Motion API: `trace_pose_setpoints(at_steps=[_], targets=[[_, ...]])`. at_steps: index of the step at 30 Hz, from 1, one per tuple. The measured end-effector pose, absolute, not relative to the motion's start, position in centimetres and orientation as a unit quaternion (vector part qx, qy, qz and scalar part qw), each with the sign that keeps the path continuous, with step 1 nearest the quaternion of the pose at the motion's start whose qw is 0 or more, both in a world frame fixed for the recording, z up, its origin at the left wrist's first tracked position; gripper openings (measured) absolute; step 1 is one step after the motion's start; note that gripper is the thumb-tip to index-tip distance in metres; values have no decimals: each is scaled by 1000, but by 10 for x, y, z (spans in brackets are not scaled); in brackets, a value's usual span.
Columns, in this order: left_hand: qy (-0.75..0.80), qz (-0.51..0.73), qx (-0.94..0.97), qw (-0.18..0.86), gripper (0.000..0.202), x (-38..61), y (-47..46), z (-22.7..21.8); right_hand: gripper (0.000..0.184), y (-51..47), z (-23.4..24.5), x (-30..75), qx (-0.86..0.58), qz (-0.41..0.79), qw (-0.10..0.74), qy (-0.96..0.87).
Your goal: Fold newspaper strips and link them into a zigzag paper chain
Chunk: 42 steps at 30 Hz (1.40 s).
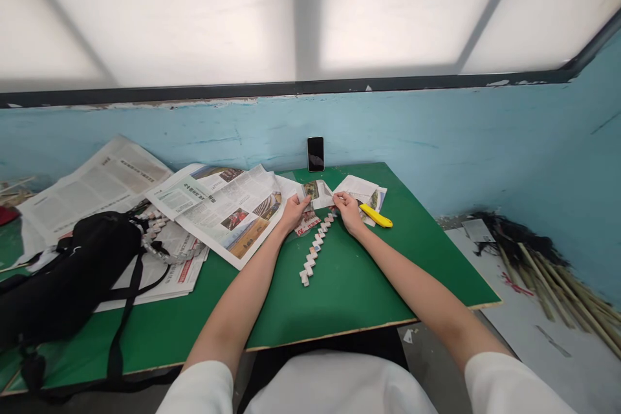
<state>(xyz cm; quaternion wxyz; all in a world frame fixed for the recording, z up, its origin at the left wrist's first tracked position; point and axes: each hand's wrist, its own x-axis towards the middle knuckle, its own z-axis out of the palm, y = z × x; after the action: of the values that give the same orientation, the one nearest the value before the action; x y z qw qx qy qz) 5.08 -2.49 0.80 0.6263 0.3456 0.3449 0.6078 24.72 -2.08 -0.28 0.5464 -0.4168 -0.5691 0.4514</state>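
Note:
My left hand (294,211) and my right hand (347,209) both pinch a small piece of newspaper (320,193) held between them above the green table (349,284). Each hand has its fingers closed on an edge of the piece. Just below the hands, a zigzag chain of folded paper links (314,252) runs diagonally down the table towards me. A yellow utility knife (376,215) lies just right of my right hand, resting on cut paper sheets (361,189).
Open newspapers (223,207) spread left of my hands. A black bag (72,272) with straps sits at far left beside another woven paper chain (162,242). A phone (315,153) leans on the blue wall. Sticks (557,284) lie on the floor, right.

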Motion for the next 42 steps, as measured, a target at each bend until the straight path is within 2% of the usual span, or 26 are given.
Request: trace_pose_setpoints(at_steps=[7,11,14,19,23,27,32,38,42], targets=[[360,545,456,605,39,48,-25,3,39,-23,8,254,-411,427,549,-589],[348,538,475,603,39,47,-25,3,40,-20,8,255,-407,457,554,-565],[338,545,455,618,33,46,-25,5,39,-16,3,254,-414,469,552,-552],[317,517,480,634,15,42,-24,7,24,-9,-6,256,-428,436,560,-560],[317,508,493,631,6,41,-24,7,29,-8,-6,258,-423,431,569,-558],[312,496,488,647,8,42,-26,9,31,-13,-2,256,-421,434,572,-554],[314,497,455,669,9,42,-27,12,41,-16,0,253,-422,432,567,-560],[317,515,468,644,7,40,-26,11,46,-12,-2,254,-441,413,561,-566],[321,507,470,647,27,39,-25,10,44,-14,-1,256,-436,399,565,-576]])
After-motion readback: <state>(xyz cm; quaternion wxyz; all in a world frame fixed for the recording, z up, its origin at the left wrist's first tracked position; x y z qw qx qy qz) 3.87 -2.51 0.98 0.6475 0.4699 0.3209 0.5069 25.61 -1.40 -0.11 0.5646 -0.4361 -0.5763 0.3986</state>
